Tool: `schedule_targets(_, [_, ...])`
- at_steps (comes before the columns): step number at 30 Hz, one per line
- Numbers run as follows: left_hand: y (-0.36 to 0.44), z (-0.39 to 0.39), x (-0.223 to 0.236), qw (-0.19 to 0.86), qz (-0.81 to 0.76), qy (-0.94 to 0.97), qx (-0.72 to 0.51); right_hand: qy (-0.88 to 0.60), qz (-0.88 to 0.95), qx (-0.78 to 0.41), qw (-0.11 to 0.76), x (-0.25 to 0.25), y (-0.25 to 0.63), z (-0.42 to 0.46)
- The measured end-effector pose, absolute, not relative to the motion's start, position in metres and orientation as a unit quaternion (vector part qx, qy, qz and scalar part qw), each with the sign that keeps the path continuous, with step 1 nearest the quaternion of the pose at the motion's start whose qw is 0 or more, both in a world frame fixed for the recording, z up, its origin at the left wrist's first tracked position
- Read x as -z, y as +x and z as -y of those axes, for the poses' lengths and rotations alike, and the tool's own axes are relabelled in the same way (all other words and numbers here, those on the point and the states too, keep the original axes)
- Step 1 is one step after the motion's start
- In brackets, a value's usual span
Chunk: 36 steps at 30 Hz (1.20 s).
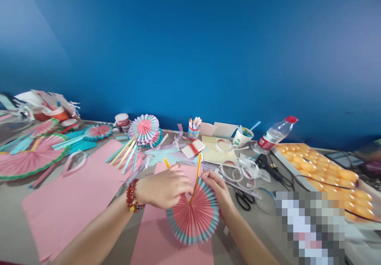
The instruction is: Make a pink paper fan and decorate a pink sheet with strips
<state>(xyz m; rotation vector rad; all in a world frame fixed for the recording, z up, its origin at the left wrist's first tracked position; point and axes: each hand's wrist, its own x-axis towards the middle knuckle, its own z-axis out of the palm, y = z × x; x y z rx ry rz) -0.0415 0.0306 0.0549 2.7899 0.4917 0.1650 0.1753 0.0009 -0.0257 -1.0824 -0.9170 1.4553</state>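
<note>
A round pleated paper fan [193,221], pink with a blue-green rim, is held above a pink sheet. Two yellow strips meet near the middle of the fan; the right yellow strip [196,175] rises between my hands. My left hand [165,187], with a red beaded bracelet on its wrist, curls over the left yellow strip [166,162] at the fan's upper left. That strip is partly hidden behind the fingers. At the upper right rim, my right hand [218,189] pinches the pleats between thumb and fingers.
Finished-looking fans [144,130] lie on the left and at the back. Pink sheets [77,201] cover the left. Scissors [244,199], tape rolls [230,171], a glue gun [269,167] with its cord, a bottle [274,136] and a tray of orange balls [321,173] stand right.
</note>
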Motion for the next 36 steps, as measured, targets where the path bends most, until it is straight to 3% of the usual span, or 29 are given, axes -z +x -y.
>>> schedule_targets(5, [-0.033,-0.027,-0.042,0.12,-0.177,0.975,-0.056,-0.444,0.4,-0.616,0.513,0.032,0.183,-0.006])
schedule_targets(10, [-0.02,-0.023,-0.03,0.08,-0.194,0.973,-0.099,-0.395,0.398,-0.614,0.555,0.035,0.188,-0.013])
schedule_targets(17, [-0.035,-0.003,-0.042,0.073,-0.258,0.949,-0.168,-0.399,0.362,-0.617,0.573,0.047,0.188,-0.019])
schedule_targets(26, [-0.109,0.043,-0.015,0.139,-0.456,0.841,-0.255,-0.468,0.584,-0.506,0.428,0.068,0.173,-0.012])
schedule_targets(31, [-0.164,0.053,0.005,0.054,-0.573,0.754,-0.316,-0.477,0.646,-0.452,0.387,0.077,0.17,-0.013])
schedule_targets(36, [-0.252,0.023,-0.032,-0.085,-0.709,0.641,-0.281,-0.479,0.655,-0.444,0.379,0.082,0.172,-0.015])
